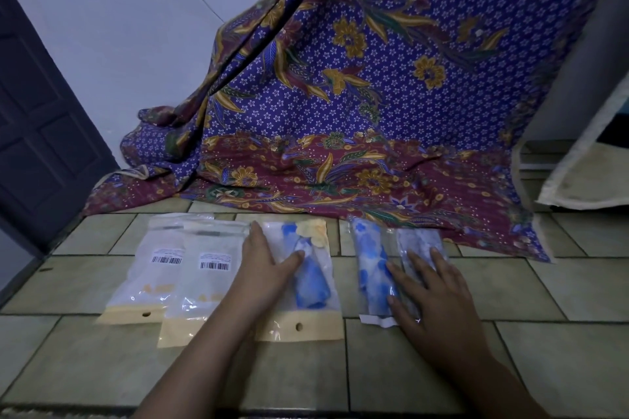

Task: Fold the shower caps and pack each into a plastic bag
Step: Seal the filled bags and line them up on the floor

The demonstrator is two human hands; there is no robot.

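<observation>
Barcode labels (166, 260): print too small to read. Third bag (323, 326): left edge hidden under the left hand (263, 260); rightmost bag (420, 241): lower half hidden under the right hand (432, 296). Forearms (190, 367): cut off at the bottom edge.

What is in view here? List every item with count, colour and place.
labelled bags: two, clear with cream strips and barcode stickers, overlapping on the floor, left
packed bag: one, clear with a cream strip, centre
blue cap: one, blue and white, inside the packed bag
floral roll: one, blue and white, right of centre, apparently in clear wrap
pale roll: one, greyish white, beside the floral roll
patterned cloth: one, purple and maroon with gold flowers, draped behind
tiled floor: pale beige, underneath
door: one, dark, far left
left hand: flat on the packed bag
right hand: fingers spread over both rolls
</observation>
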